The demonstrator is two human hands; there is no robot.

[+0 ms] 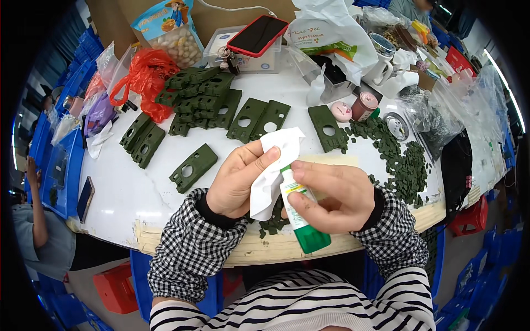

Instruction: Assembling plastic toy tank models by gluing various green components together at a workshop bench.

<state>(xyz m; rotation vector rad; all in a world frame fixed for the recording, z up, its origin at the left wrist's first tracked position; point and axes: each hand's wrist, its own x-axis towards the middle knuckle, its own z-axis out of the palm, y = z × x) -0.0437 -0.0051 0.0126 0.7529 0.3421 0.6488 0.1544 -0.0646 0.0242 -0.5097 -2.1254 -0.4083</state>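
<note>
My left hand (233, 185) pinches a white tissue (264, 199) between thumb and fingers. My right hand (342, 193) grips a small white-and-green bottle (312, 238), tilted with its green base toward me. The bottle's narrow green neck meets the tissue, which hides its tip. Under my hands lies a little pile of small dark green pieces (271, 225). Beyond my left hand, a flat dark green plastic part (200, 160) with a round hole rests on the white table (118, 190). Another such part (326, 124) lies ahead of my right hand.
More green parts (207, 96) are stacked farther back. Loose green pieces (406, 168) spread at the right, near a pink round lid (341, 111). Red plastic bags (148, 83), a red-cased phone (258, 36) and a white mug (381, 66) stand behind. Another person's arm (37, 204) shows at far left.
</note>
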